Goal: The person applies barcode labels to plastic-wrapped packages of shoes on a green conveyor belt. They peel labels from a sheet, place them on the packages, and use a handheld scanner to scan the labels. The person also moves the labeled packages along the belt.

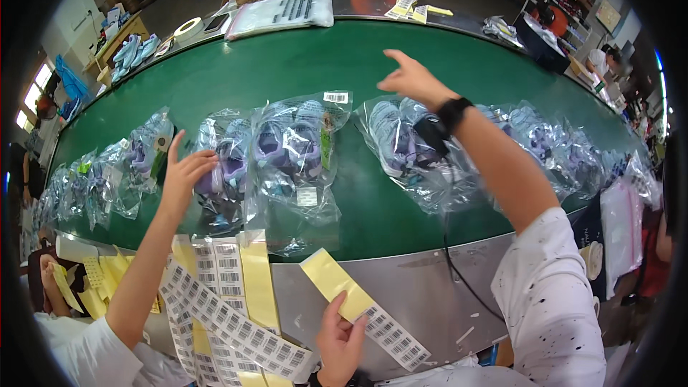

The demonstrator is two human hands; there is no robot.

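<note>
My left hand (340, 340), low in the middle, pinches a strip of barcode labels (390, 333) whose upper part is bare yellow backing. My right hand (416, 80) reaches over the green belt, its index finger and thumb apart and nothing visible in them. A black band (454, 112) circles that wrist; a dark boxy thing shows beneath it. Below my right arm lie sneakers in clear plastic bags (390, 140), partly covered by it. Left of them, another bagged pair (290, 143) bears one white label above and another below.
A co-worker's hand (188, 172) touches bagged sneakers at left. Several long label strips (222, 315) hang over the metal edge. A stack of plastic bags (283, 13), a tape roll (188, 29) and yellow label sheets (414, 10) lie beyond the belt. A black cable (459, 272) crosses the metal ledge.
</note>
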